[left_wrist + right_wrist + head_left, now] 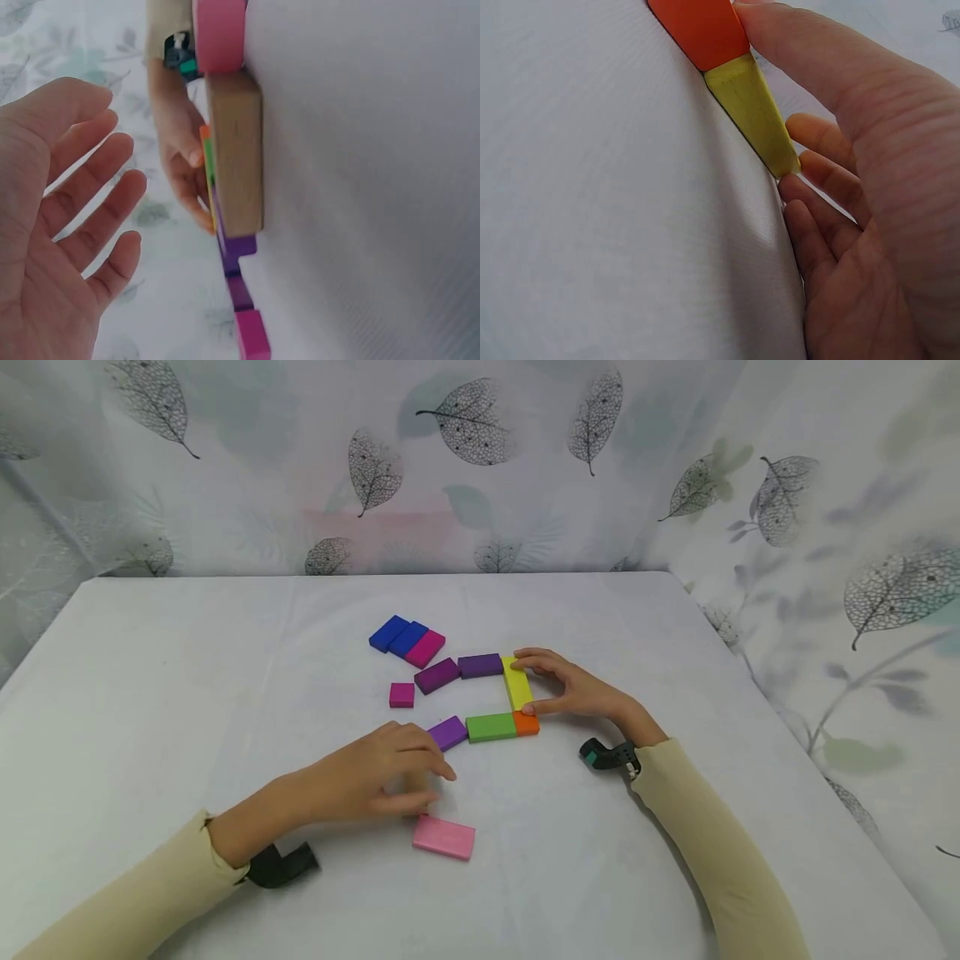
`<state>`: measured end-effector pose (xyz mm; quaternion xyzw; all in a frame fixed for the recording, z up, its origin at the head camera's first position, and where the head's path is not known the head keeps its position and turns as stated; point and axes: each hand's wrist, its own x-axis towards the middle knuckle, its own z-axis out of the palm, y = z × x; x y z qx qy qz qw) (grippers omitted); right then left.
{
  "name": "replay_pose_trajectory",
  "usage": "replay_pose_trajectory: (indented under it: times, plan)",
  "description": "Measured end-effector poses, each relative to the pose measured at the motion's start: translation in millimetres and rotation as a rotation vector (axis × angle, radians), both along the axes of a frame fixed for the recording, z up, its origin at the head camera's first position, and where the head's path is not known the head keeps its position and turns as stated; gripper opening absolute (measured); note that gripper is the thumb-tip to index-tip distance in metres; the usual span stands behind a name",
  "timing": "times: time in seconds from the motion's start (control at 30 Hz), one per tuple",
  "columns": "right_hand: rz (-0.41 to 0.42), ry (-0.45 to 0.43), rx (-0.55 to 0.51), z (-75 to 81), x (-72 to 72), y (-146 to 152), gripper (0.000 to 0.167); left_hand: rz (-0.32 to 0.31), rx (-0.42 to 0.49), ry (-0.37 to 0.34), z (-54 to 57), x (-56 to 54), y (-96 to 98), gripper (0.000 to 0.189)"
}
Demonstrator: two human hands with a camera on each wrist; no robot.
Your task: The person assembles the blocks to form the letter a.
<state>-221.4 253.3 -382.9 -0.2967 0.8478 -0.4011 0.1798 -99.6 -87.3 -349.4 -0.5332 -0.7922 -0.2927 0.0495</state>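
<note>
My right hand (573,689) rests at the yellow block (517,683), its fingertips at the far end and its thumb at the near end, beside the orange block (527,724). The right wrist view shows the fingers curved along the yellow block's side. My left hand (382,772) hovers with loosely bent fingers and holds nothing. Close by it in the left wrist view is a bare wooden block (238,154), hidden under the hand in the head view. A light pink block (444,837) lies just nearer to me, and a violet block (447,732) lies beyond the left fingers.
A green block (491,727) joins the violet and orange ones. Dark purple (480,666) and plum (437,676) blocks run left from the yellow block. Behind them two blue blocks (390,633) and a magenta block (425,648) lie together. A small magenta block (401,695) lies apart.
</note>
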Motion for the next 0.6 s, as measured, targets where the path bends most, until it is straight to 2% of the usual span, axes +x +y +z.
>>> replay_pose_trajectory:
  times: [0.27,0.6]
  plan:
    - [0.006,0.007,-0.005,0.5,0.0,0.0,0.064,0.038,0.053,0.042,14.5,-25.9,-8.8,0.023]
    - [0.006,0.008,0.007,0.1,-0.3,1.2,0.064,0.118,0.065,-0.032,13.4,-59.4,-16.1,0.026]
